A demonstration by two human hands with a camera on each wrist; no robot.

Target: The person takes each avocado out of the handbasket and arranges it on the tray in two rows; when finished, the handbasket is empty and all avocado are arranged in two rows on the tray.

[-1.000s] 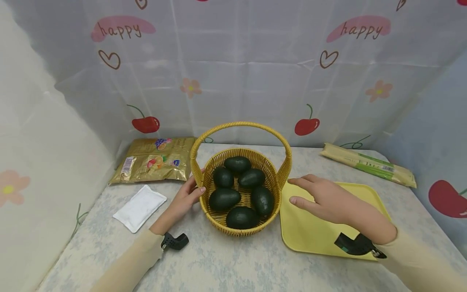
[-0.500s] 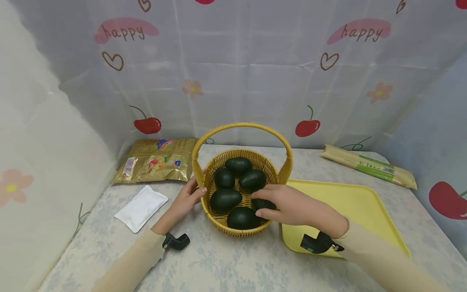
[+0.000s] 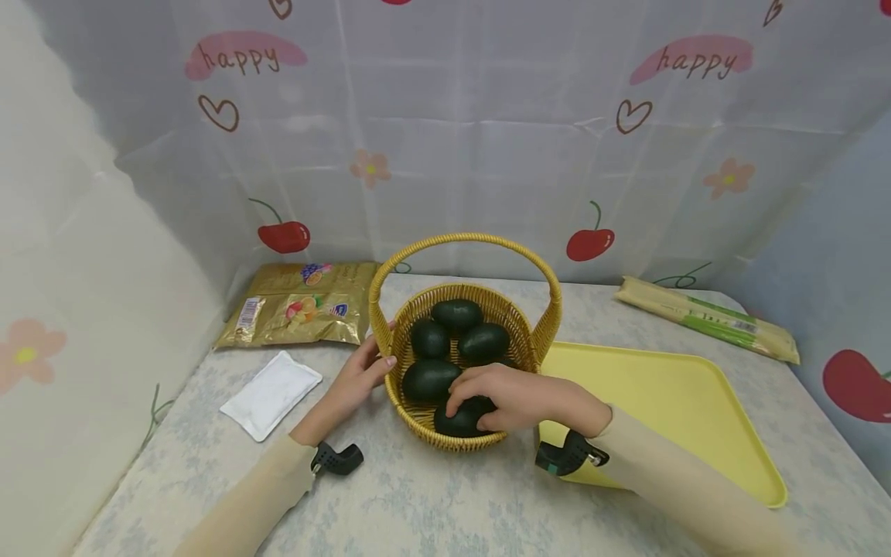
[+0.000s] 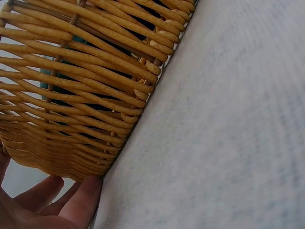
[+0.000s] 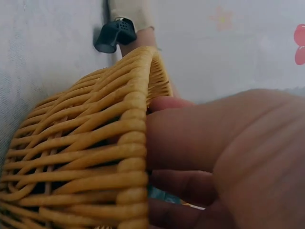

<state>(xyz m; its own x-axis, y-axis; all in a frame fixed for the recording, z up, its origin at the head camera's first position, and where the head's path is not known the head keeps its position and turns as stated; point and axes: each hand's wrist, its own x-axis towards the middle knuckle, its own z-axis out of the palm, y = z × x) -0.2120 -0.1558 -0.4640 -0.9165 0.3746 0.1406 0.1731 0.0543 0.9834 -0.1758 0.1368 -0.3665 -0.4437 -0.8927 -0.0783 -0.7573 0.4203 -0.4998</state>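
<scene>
A yellow wicker basket with a hoop handle stands mid-table and holds several dark green avocados. My right hand reaches over the near right rim, its fingers curled round the nearest avocado. In the right wrist view the right hand fills the frame beside the basket rim. My left hand rests against the basket's left wall with its thumb by the rim. The left wrist view shows the left fingers lying relaxed at the foot of the basket.
A yellow tray lies right of the basket, under my right forearm. A gold snack bag and a white pad lie to the left. A long cream packet sits at the back right. Printed curtains wall the table.
My right hand moved left from above the yellow tray into the basket and curled round the nearest avocado. The left hand and the basket stayed put.
</scene>
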